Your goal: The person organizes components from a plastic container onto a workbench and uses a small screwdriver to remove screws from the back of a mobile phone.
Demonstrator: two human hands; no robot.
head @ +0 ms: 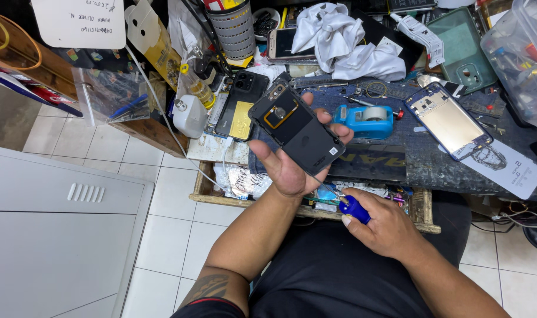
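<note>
My left hand [286, 168] holds up a dark phone back cover [297, 128], inner side facing me, with a gold-rimmed ring near its camera corner. My right hand [381, 227] grips a small screwdriver with a blue handle [354, 208]; its thin metal shaft points up toward the lower edge of the cover. Both hands are in front of the cluttered workbench edge, above my lap.
On the bench lie an opened phone frame [448, 121], a blue tape dispenser [368, 121], another dark phone [243, 105], a white cloth [345, 44], a green phone case [461, 50] and a clear plastic box [519, 59]. A grey metal cabinet [56, 229] stands at the left on a tiled floor.
</note>
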